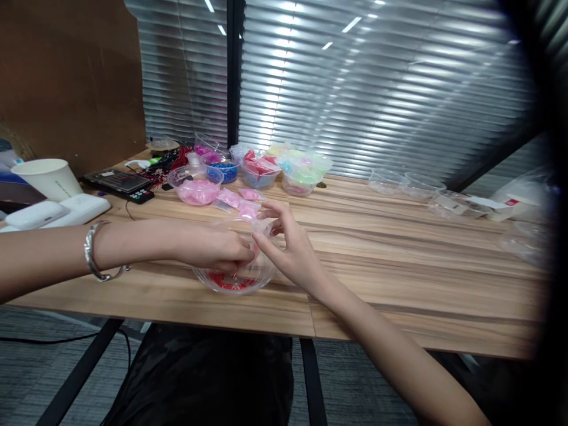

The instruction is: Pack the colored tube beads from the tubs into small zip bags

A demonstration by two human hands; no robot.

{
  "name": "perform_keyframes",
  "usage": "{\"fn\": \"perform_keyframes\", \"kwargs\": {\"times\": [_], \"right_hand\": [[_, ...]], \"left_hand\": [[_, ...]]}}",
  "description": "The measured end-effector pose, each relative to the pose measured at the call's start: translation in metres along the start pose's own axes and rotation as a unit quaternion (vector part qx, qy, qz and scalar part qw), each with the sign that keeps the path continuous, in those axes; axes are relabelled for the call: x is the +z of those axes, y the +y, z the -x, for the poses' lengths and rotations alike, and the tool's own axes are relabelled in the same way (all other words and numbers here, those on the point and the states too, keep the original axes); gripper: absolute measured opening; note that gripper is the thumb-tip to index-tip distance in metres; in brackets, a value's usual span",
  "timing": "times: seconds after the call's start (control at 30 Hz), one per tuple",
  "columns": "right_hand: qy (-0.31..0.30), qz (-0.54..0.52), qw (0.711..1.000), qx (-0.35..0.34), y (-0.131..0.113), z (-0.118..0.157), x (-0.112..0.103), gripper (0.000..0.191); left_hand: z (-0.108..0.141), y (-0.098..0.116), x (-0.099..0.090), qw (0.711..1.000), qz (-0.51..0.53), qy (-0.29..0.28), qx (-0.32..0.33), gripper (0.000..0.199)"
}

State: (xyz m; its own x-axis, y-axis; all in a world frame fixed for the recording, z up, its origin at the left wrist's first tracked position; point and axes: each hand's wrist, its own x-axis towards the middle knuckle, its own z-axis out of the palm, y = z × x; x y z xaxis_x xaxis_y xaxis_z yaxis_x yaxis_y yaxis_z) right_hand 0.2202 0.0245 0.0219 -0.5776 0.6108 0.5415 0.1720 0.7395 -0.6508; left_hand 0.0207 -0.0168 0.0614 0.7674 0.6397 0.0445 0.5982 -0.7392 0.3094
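Note:
My left hand (219,247), with a silver bracelet (91,253) at its wrist, is over a clear plastic bowl (267,278) near the table's front edge. Its fingers are closed and point down; whatever they grip is hidden. Small red pieces (228,282) lie in the bottom of the bowl. Between thumb and fingers, my right hand (290,244) pinches a small clear plastic bag (261,226) above the bowl's right side. The lower part of the bag is close to my left fingertips. Just behind the bowl lie several small pink packets (248,209).
Behind the packets stand a bowl of pink pieces (198,190), a bowl of blue pieces (225,171) and bowls with red (261,165) and pale bags (306,171). Clear containers (452,204) line the right. A paper cup (48,179) and white case (77,210) are left.

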Motion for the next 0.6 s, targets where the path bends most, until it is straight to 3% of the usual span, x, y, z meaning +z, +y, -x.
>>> {"fn": "perform_keyframes", "kwargs": {"times": [0.1, 0.27, 0.43, 0.6], "right_hand": [[-0.002, -0.004, 1.000, -0.001, -0.0016, -0.0004, 0.0000, 0.047], [-0.004, -0.005, 1.000, 0.000, -0.0020, -0.0011, 0.0008, 0.047], [-0.008, -0.001, 1.000, -0.004, -0.0027, -0.0014, -0.0002, 0.046], [-0.006, -0.003, 1.000, -0.004, -0.0022, -0.0014, -0.0002, 0.045]], "left_hand": [[-0.0025, 0.0062, -0.0030, 0.995, 0.013, -0.097, 0.037, 0.022], [-0.0052, 0.0021, -0.0006, 0.990, 0.088, -0.097, 0.055, 0.022], [-0.0080, 0.0022, -0.0006, 0.988, 0.070, -0.118, 0.066, 0.025], [-0.0083, 0.0075, -0.0036, 0.989, 0.078, -0.104, 0.077, 0.029]]}}
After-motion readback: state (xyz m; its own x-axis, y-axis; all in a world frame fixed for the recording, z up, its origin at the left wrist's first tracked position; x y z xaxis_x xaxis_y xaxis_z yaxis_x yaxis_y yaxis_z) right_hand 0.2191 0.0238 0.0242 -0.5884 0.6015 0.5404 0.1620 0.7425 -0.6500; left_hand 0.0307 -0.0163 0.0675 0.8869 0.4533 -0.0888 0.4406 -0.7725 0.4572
